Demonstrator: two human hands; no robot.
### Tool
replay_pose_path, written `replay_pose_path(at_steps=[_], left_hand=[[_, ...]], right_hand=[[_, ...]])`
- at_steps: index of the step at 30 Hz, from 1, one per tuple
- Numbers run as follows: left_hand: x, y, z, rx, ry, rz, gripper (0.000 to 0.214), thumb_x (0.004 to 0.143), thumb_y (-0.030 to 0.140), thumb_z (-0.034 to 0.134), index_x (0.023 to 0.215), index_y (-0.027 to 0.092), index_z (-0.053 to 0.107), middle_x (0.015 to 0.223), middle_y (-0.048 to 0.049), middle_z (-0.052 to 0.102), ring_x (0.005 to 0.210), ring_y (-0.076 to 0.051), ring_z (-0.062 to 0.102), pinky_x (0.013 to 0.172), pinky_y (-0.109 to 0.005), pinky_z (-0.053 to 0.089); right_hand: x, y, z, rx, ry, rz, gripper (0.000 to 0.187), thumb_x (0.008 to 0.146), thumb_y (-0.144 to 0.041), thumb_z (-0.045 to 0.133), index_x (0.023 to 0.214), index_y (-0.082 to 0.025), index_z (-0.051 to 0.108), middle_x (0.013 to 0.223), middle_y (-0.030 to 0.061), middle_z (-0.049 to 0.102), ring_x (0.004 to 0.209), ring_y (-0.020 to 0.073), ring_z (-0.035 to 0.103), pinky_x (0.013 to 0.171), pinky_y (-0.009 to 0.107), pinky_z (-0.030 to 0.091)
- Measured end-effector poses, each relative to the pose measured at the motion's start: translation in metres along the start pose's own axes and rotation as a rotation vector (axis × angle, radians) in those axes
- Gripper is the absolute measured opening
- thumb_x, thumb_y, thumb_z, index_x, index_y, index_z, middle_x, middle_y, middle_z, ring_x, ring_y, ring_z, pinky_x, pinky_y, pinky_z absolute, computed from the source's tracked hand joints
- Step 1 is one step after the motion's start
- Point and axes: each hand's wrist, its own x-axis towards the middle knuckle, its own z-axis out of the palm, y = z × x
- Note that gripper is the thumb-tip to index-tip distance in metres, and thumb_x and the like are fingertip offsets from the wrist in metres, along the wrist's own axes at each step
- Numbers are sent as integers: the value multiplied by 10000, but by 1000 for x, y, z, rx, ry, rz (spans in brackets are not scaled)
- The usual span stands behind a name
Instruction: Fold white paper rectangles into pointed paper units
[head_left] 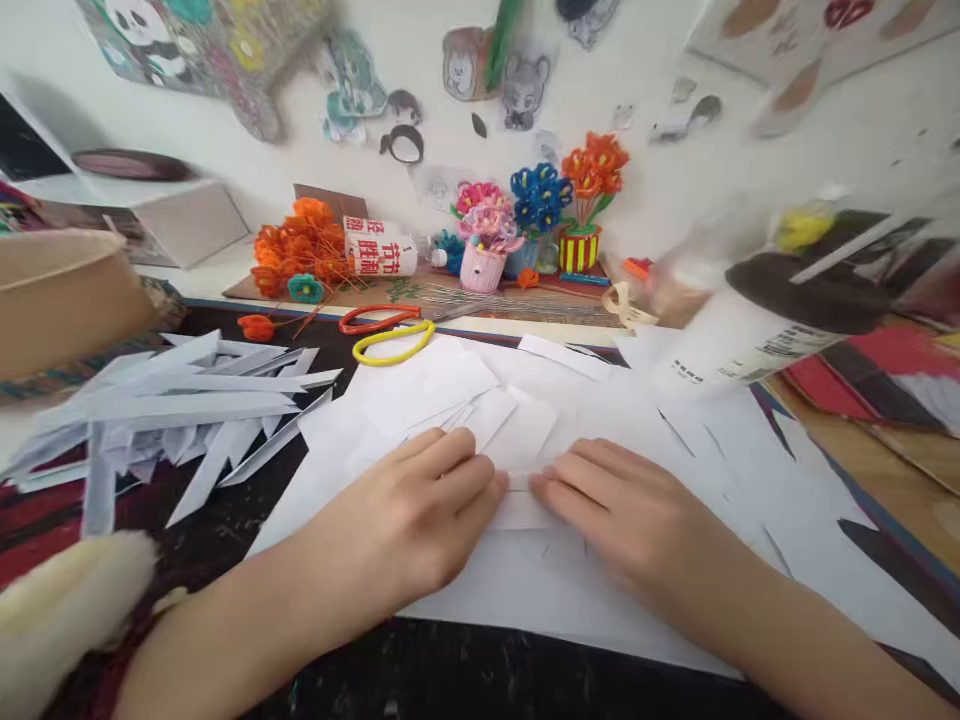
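The white paper piece (523, 511) lies between the left hand (427, 505) and the right hand (630, 505); its folded band runs left to right, fingertip to fingertip. Neither hand is nearer. Both hands are closed, pinching the band's ends. Loose paper slips (521, 430) lie directly beyond. Scissors (429, 327) lie farther off, a paper strip pile (195, 405) leftward, a cup (772, 325) beyond the right hand.

You have 1 paper slip (525, 513) | plain white, small | 1 crosswise line sets off a narrow band along its far side, like a fold | nearly flat, straight near edge facing you | on the white sheet (517, 590) before you | you pinch it left and right, hiding its 2 ends
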Motion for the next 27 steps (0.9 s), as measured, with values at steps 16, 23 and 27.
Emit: replay_pose_path(at_steps=[16,23,27], left_hand=[[1,4,-3,57,-43,-7,266,933,13,402,827,84,636,735,-72,574,731,-197,485,637,-326,433],[0,4,-3,60,-39,6,302,938,34,409,735,92,626,726,-72,558,724,-194,462,627,-326,421],[-1,5,-3,81,-57,15,269,927,35,444,732,86,623,724,-62,528,702,-187,438,592,-323,391]], right_hand=[[2,-1,2,-99,9,-26,329,895,26,423,665,-114,611,652,46,492,632,172,429,569,307,367],[3,-3,3,-118,22,-54,331,882,37,436,641,-114,605,633,43,475,627,171,417,567,309,354],[3,-4,1,-126,40,-62,320,865,42,458,626,-111,606,608,40,456,616,174,401,564,316,342]])
